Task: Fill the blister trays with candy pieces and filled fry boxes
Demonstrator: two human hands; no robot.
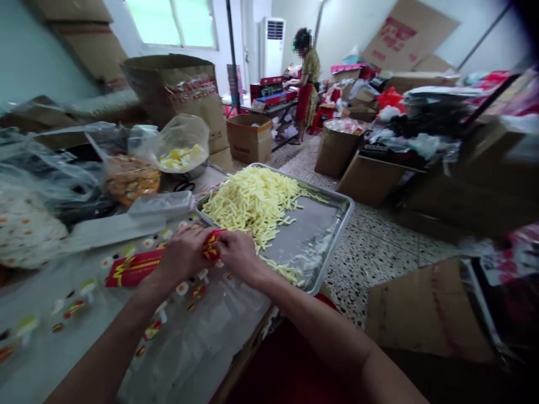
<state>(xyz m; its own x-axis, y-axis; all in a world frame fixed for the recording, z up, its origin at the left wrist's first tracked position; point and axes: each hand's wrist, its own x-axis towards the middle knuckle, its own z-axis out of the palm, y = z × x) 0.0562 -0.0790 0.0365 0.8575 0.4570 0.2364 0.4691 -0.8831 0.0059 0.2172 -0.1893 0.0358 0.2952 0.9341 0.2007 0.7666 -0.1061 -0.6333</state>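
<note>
My left hand and my right hand are close together at the near-left edge of the metal tray. Between them is a small red carton with yellow print, gripped by the fingers of both. Much of the carton is hidden by the hands. Behind them, pale yellow fry-shaped sticks are heaped on the left side of the tray, with stray ones along its near edge. Flat red packaging with yellow lettering lies on the table, left of my left hand.
Tiny food-shaped pieces are scattered over the plastic-covered table. Bags of small pieces, scissors and a clear plastic box sit at the left. Cardboard boxes crowd the floor; a person stands working farther back.
</note>
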